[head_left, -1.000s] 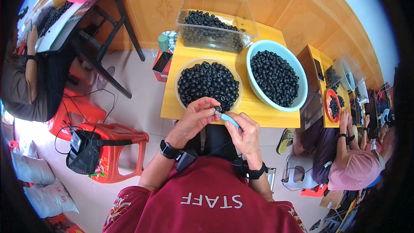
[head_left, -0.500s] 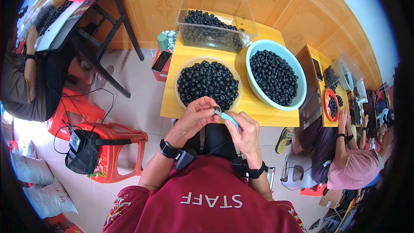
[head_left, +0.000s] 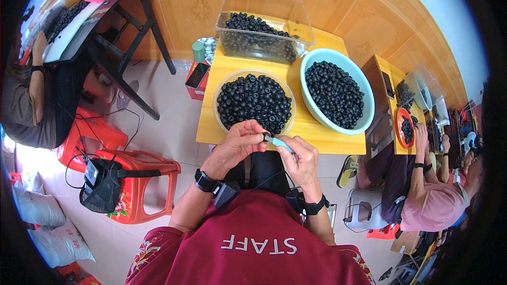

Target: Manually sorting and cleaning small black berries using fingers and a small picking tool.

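Note:
My left hand pinches a small black ring-like part between thumb and fingertips, at the near edge of the table. Closed around the light blue handle of a small knife is my right hand; the knife's short blade meets the part. Just beyond my hands stands a round clear tub heaped with the same black parts. To its right, a light blue basin holds many more. Behind them, a clear rectangular bin contains a looser pile.
The yellow wooden table carries these containers. Left of it, a phone lies on a red box. Red stools with a black bag and cables stand at left. Other people sit at tables on both sides, near an orange-red bowl at right.
Both hands hold the same place, with only a slight shift of the fingers. The black part is turned a little, its hole showing less. At right, a co-worker's hand has moved slightly.

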Demonstrator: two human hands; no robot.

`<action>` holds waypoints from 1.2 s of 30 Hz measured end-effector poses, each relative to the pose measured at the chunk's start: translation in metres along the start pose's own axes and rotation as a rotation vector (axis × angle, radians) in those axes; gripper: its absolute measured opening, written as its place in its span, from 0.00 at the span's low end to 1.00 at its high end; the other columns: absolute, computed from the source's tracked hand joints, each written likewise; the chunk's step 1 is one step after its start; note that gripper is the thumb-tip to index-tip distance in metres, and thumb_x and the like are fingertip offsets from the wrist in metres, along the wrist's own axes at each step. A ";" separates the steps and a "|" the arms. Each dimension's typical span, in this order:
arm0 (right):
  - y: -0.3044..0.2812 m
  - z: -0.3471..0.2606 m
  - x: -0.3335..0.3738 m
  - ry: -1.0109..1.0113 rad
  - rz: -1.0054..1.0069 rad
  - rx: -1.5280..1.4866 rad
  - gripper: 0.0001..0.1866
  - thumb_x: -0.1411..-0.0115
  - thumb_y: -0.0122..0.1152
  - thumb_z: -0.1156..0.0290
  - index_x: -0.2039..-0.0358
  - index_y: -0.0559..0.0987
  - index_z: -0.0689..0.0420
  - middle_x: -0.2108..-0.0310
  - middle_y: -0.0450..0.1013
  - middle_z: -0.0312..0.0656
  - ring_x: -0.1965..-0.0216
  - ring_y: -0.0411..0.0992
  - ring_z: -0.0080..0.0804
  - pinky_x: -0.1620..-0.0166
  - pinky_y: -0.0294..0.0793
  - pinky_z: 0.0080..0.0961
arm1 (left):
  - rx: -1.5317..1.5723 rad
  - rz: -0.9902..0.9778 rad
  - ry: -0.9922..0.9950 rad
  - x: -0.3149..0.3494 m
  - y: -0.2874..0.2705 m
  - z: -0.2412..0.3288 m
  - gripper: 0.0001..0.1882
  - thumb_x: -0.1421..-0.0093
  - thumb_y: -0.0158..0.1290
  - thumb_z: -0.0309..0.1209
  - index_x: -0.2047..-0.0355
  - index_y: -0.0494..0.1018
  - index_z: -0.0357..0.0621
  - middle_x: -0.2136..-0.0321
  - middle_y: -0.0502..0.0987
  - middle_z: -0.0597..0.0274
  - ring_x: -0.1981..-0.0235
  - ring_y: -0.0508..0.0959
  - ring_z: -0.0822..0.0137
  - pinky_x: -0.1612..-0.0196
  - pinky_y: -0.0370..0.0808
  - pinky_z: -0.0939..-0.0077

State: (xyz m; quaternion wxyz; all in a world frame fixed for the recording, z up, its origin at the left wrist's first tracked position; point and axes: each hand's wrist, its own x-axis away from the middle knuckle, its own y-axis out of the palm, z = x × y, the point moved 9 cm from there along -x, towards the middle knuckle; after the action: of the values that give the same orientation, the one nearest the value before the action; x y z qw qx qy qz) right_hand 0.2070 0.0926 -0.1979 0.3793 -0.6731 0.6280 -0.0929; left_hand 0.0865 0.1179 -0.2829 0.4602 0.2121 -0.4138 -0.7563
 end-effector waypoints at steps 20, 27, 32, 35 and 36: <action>0.023 0.024 0.010 0.328 -0.067 -0.672 0.13 0.53 0.65 0.76 0.64 0.76 0.61 0.76 0.70 0.31 0.77 0.64 0.14 0.72 0.64 0.11 | -0.185 0.015 -0.052 0.003 0.017 -0.008 0.07 0.47 0.54 0.22 0.70 0.68 0.42 0.72 0.74 0.64 0.71 0.76 0.72 0.64 0.75 0.81; 0.033 0.017 0.013 0.471 -0.177 -1.074 0.07 0.49 0.61 0.76 0.68 0.76 0.62 0.77 0.73 0.35 0.76 0.69 0.17 0.72 0.65 0.13 | -0.180 -0.059 -0.142 0.008 0.020 -0.014 0.08 0.49 0.55 0.22 0.71 0.66 0.42 0.74 0.73 0.64 0.73 0.77 0.72 0.67 0.76 0.81; 0.034 0.027 0.023 0.536 -0.185 -1.044 0.07 0.49 0.61 0.76 0.67 0.76 0.61 0.78 0.71 0.33 0.77 0.66 0.16 0.73 0.63 0.12 | -0.116 -0.084 -0.218 0.007 0.021 -0.025 0.10 0.50 0.56 0.21 0.70 0.66 0.42 0.73 0.73 0.64 0.74 0.77 0.72 0.67 0.76 0.81; 0.027 0.023 0.019 0.436 -0.155 -0.910 0.08 0.50 0.63 0.75 0.67 0.77 0.60 0.79 0.68 0.29 0.78 0.63 0.14 0.73 0.61 0.11 | -0.091 -0.085 -0.201 0.004 0.018 -0.026 0.11 0.50 0.56 0.21 0.69 0.65 0.42 0.72 0.73 0.64 0.73 0.77 0.71 0.67 0.76 0.81; 0.024 0.026 0.018 0.411 -0.160 -0.777 0.09 0.50 0.64 0.74 0.67 0.77 0.59 0.79 0.67 0.27 0.77 0.61 0.13 0.73 0.61 0.11 | -0.110 -0.069 -0.213 0.003 0.017 -0.027 0.11 0.49 0.56 0.21 0.68 0.65 0.42 0.71 0.73 0.64 0.73 0.77 0.71 0.66 0.76 0.81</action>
State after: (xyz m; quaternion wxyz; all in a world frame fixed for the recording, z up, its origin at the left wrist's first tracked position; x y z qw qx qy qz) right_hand 0.2079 0.0885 -0.2372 -0.0428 -0.7797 0.6246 -0.0108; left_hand 0.1130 0.0997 -0.2842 0.3984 0.1192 -0.4108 -0.8113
